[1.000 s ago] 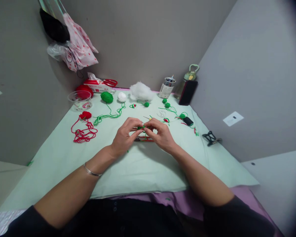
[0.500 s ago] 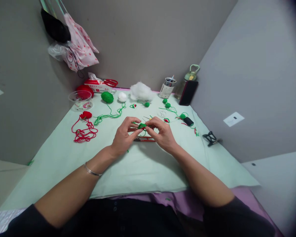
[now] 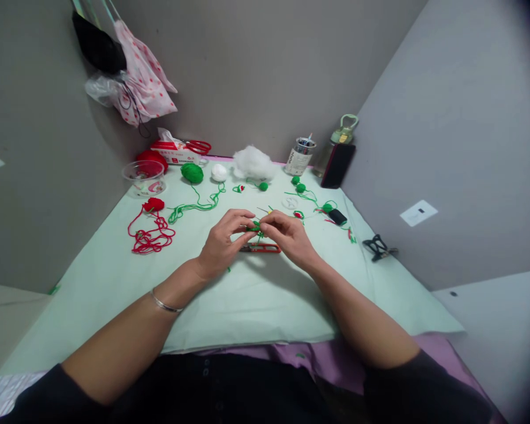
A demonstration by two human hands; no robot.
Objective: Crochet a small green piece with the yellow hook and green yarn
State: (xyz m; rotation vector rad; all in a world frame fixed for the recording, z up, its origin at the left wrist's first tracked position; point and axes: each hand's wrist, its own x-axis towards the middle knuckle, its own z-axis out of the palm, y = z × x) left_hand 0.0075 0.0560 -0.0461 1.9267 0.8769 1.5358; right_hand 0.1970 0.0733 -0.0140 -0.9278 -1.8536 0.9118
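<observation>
Over the middle of the table, my left hand [image 3: 224, 240] pinches a small green crocheted piece [image 3: 254, 226] between thumb and fingers. My right hand [image 3: 290, 237] grips the same piece from the other side, its thumb and index finger pressed together. Fingers cover much of the piece, and a bit of green yarn hangs below it. Just under my hands lie thread snips [image 3: 261, 248] with red-orange handles. Behind my fingers, a thin tool with a yellow part [image 3: 269, 211] lies on the cloth, partly hidden.
Red yarn [image 3: 152, 235] lies loose at left, near a clear plastic tub [image 3: 145, 185]. Along the back stand a green yarn ball [image 3: 192, 173], white stuffing [image 3: 252, 164], a can of pens [image 3: 300, 158] and a phone [image 3: 338, 166] against a bottle. A black clip-like stand [image 3: 380, 248] sits at the right edge.
The green piece has turned a little between my fingers, and the red that showed below it is no longer visible. My right hand has shifted slightly; more of the snips shows.
</observation>
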